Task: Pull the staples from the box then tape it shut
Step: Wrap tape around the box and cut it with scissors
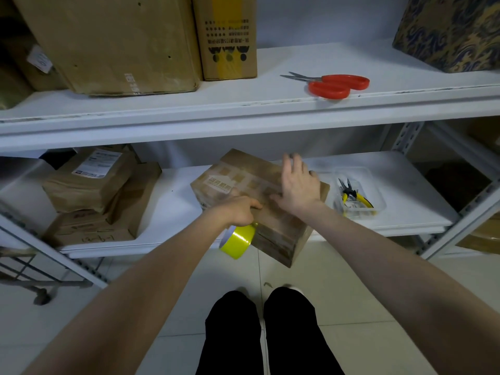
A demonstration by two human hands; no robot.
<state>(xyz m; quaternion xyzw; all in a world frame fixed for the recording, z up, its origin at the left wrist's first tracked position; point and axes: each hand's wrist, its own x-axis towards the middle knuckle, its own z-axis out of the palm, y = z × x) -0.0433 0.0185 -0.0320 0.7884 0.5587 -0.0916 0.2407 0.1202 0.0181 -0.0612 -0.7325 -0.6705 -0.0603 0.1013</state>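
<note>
A brown cardboard box (243, 180) lies on the lower white shelf (405, 185), its near corner jutting over the shelf's front edge. My right hand (297, 185) presses flat on the box top with fingers spread. My left hand (239, 209) grips a roll of yellow tape (239, 240) that hangs at the box's near left side. Yellow-handled pliers (354, 197) rest in a clear plastic tray (376, 196) just right of the box. No staples can be made out.
Red-handled scissors (332, 83) lie on the upper shelf (243, 109), beside large cartons (113, 41) and a patterned box (454, 28). Stacked brown parcels (92, 196) fill the lower shelf's left. My legs (259, 334) stand on a tiled floor.
</note>
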